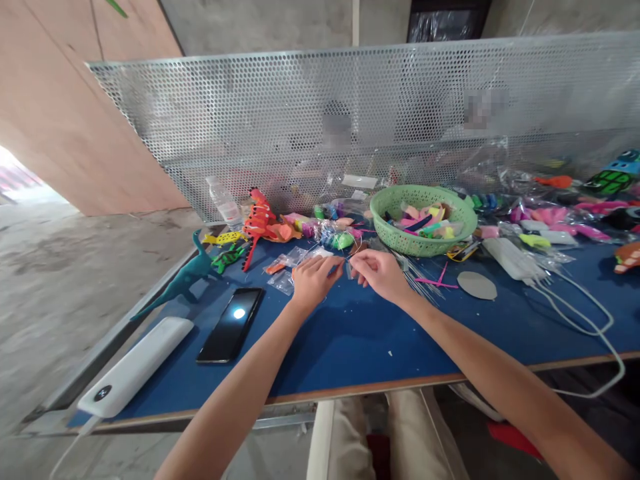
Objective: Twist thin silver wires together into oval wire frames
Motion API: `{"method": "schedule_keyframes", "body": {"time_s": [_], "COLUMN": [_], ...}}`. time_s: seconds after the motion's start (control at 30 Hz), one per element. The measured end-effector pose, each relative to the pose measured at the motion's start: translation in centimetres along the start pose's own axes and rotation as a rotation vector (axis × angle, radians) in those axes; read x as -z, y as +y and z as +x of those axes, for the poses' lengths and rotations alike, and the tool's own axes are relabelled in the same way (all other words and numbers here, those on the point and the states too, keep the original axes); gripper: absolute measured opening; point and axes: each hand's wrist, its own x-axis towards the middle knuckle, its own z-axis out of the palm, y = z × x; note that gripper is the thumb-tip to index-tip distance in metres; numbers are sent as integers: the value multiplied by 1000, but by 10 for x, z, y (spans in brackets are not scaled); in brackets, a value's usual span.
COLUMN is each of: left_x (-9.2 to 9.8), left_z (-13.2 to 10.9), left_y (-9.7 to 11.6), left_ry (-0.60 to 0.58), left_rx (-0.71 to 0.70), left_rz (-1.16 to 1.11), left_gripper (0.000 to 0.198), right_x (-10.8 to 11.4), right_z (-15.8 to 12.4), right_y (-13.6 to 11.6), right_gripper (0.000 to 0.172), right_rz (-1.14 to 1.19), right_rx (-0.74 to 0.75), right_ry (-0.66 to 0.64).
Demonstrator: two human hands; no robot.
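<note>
My left hand (pixel 314 280) and my right hand (pixel 381 273) meet over the blue table (pixel 350 333), fingertips almost touching. Both are curled in a pinch around something small and thin that I cannot make out. Small clear plastic bags (pixel 290 270) lie just left of my left hand. A bundle of thin clear strips (pixel 420 273) fans out to the right of my right hand. The green basket (pixel 424 219) of coloured pieces stands right behind my hands.
A black phone (pixel 231 325) and a white power bank (pixel 135 367) lie at the near left. Toy dinosaurs (pixel 187 277) and an orange one (pixel 260 220) stand at the far left. A white charger with cable (pixel 515 260) and a grey disc (pixel 477 285) lie right. Perforated metal screen (pixel 350 113) behind.
</note>
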Motion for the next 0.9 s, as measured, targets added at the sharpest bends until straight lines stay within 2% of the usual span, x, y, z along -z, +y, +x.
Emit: {"method": "schedule_keyframes", "body": {"time_s": [0.1,0.23,0.43,0.6,0.9], "left_x": [1,-4,-7,-1,2], "left_z": [1,0,-2,1,7], "left_y": [-2,-5,-8,-8,-7], "left_ry": [-7,-26,-48,-81,-195], "left_rx": [-68,-90,-37,-74,-203], "left_rz": [32,39,-28,-54,-66], "left_gripper": [8,11,19,22,34], "right_x": [-2,-1,4,6,5], "right_z": [2,3,2,3,4], "right_y": [5,8,9,8,15], "right_gripper": [39,36,32,30,34], "right_rz": [52,98,38,57,303], "right_rx": [-112,-125,-46,-21,-191], "right_ry": [-62,-190,-213,-226,-246]}}
